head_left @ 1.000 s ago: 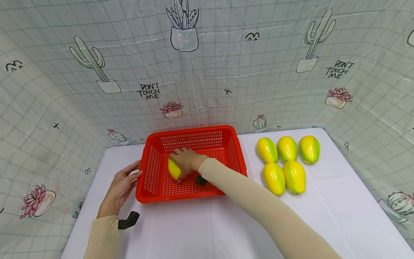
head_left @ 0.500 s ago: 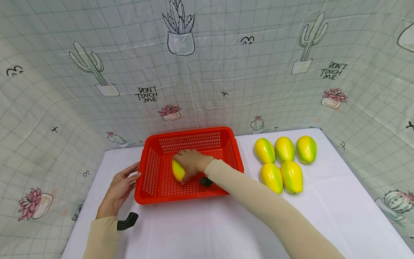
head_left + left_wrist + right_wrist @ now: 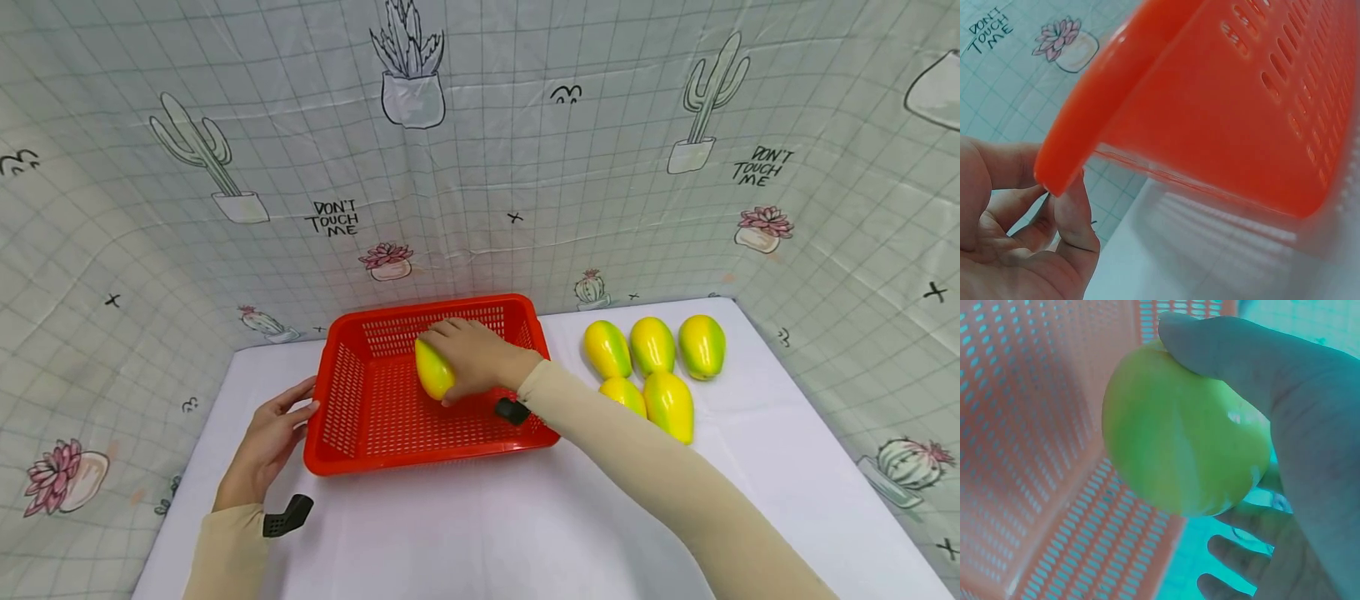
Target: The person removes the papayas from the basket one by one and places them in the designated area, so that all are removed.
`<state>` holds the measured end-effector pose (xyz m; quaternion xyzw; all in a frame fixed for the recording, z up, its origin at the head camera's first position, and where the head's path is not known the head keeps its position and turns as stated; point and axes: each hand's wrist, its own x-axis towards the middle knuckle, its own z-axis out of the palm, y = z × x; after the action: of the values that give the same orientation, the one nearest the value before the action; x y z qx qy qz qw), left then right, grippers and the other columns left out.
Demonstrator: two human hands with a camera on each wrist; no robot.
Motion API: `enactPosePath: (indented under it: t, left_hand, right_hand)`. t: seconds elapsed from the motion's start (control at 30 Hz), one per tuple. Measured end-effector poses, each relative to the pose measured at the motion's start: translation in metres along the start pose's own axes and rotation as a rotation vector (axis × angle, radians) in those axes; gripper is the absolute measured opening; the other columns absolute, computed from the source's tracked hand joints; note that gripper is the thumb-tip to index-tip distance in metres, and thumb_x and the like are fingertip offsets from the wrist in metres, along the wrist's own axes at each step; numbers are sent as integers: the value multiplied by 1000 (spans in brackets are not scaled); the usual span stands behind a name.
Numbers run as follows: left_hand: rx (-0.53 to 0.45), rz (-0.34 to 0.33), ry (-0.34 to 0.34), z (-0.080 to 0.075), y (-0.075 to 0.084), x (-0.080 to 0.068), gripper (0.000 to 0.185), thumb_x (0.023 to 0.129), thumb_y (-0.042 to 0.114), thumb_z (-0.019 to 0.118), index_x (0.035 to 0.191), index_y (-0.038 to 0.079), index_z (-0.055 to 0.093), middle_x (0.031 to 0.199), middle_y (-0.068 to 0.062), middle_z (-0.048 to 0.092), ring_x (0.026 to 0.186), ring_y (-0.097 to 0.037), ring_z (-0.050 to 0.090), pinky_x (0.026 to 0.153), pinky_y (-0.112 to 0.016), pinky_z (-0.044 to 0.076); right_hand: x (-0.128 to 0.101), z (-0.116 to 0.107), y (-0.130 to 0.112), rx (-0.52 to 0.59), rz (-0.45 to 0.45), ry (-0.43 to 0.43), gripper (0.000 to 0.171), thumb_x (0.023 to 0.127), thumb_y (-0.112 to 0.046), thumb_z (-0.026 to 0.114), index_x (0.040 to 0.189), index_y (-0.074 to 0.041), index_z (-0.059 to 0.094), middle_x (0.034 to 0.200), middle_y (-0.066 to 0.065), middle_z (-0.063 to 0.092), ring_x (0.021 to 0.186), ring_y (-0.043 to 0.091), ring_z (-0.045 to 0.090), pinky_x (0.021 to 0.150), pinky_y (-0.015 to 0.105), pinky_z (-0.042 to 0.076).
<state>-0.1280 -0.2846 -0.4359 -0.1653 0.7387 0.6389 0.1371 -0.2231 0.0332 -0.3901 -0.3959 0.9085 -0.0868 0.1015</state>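
Right hand (image 3: 480, 360) grips yellow-green fruit (image 3: 433, 369), fingers curled round it, held above floor of red basket (image 3: 352, 454). Left hand (image 3: 266, 442) rests relaxed fingers against basket's left rim, holding nothing. I judge step as moving fruit relative to basket; whether in or out, cannot tell. Next move calls for steady carry, clearing basket wall. Five fruits (image 3: 652, 343) lie right of basket; front two partly hidden behind my right sleeve. Right wrist view colour-shifted, fruit (image 3: 1179, 437) reads green.
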Motion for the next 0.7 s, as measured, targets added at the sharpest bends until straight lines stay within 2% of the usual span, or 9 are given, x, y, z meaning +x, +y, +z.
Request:
enactPosePath:
  t: [0.23, 0.5, 0.7]
  left_hand:
    - [2, 3, -7, 0, 0, 1, 62, 112, 17, 51, 169, 12, 27, 166, -14, 30, 118, -8, 50, 91, -13, 52]
    - [1, -1, -4, 0, -1, 2, 62, 112, 17, 51, 169, 14, 26, 166, -13, 30, 119, -8, 50, 91, -12, 52]
    - [0, -14, 7, 2, -1, 0, 62, 112, 17, 51, 169, 15, 26, 168, -14, 27, 121, -8, 49, 91, -11, 51]
  right_hand:
    - [-29, -10, 15, 54, 6, 107, 105, 78, -40, 94, 162, -7, 39, 162, 11, 44, 150, 34, 38, 125, 52, 32]
    - [-61, -12, 34, 27, 10, 200, 106, 74, -42, 96, 159, -6, 43, 158, 13, 48, 145, 36, 42, 119, 54, 40]
    - [-87, -17, 47, 24, 37, 252, 106, 74, -39, 97, 159, -5, 43, 159, 16, 46, 146, 41, 42, 119, 58, 39]
